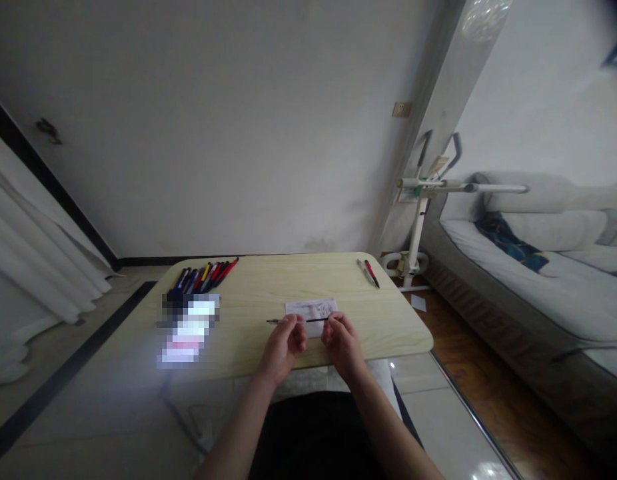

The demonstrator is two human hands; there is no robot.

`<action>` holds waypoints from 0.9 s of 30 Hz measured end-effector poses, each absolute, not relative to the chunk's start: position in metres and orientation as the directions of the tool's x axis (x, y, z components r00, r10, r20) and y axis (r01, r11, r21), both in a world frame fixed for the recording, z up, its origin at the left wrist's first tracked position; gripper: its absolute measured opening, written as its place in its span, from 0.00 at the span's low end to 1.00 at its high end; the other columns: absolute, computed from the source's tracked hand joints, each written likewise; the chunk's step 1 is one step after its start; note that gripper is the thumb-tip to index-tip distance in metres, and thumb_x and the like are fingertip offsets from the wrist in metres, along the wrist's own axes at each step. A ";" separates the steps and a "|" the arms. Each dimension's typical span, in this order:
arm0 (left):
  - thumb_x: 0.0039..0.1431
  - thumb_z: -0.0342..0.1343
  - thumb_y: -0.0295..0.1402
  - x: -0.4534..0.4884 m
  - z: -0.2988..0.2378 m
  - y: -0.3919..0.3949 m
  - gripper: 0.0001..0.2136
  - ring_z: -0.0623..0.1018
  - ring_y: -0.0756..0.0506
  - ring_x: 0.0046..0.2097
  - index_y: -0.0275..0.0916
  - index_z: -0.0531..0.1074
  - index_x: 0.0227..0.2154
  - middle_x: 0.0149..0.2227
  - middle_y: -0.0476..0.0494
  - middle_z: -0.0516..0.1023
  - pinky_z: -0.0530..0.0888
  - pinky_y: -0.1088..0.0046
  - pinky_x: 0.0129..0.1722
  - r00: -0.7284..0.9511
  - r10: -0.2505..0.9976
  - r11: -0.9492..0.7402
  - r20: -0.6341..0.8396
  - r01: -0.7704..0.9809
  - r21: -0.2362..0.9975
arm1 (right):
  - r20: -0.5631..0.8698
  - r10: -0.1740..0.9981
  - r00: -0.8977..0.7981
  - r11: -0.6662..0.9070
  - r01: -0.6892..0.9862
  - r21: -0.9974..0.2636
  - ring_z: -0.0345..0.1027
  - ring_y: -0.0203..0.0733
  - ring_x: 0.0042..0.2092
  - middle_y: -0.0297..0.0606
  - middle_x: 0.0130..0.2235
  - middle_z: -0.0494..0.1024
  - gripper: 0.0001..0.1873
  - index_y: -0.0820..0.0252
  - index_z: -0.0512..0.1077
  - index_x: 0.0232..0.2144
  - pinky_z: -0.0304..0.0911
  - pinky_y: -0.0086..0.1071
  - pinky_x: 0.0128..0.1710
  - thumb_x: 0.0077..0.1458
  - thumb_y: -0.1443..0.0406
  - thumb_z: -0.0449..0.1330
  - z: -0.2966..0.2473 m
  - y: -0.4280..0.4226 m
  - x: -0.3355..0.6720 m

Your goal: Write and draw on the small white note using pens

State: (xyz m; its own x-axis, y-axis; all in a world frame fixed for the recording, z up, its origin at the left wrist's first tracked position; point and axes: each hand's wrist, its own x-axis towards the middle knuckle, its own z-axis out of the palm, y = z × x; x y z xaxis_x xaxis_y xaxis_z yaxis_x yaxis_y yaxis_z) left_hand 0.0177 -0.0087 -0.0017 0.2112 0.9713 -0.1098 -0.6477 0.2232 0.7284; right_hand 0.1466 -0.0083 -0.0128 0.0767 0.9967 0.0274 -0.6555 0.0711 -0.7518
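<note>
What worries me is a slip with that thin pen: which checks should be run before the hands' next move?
1. Grip on both sides: ok. The left hand and the right hand each pinch the thin black pen.
2. Pen level: ok, it lies roughly flat between the hands.
3. Pen above the paper slip: ok, the slip lies right behind and under it.
4. Pen tip or cap state: cannot tell, too small.
5. Other pens out of the way: ok. The pile of pens and the two pens lie apart at the far side of the table.
</note>
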 end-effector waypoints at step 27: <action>0.47 0.56 0.37 0.018 0.000 -0.009 0.10 0.68 0.53 0.24 0.36 0.66 0.30 0.25 0.49 0.69 0.63 0.78 0.23 0.217 0.971 0.217 -0.097 -0.644 0.733 | 0.028 0.997 0.071 0.066 -0.636 -0.769 0.51 0.28 0.18 0.26 0.18 0.62 0.07 0.59 0.63 0.25 0.46 0.23 0.17 0.43 0.65 0.59 -0.012 -0.008 0.148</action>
State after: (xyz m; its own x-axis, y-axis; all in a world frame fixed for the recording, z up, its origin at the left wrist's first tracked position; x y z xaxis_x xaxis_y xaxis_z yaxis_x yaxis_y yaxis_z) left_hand 0.0181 -0.0086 -0.0005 0.2170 0.9713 -0.0973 -0.6444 0.2174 0.7331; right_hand 0.1475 -0.0075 -0.0119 0.0707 0.9971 0.0277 -0.6361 0.0665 -0.7687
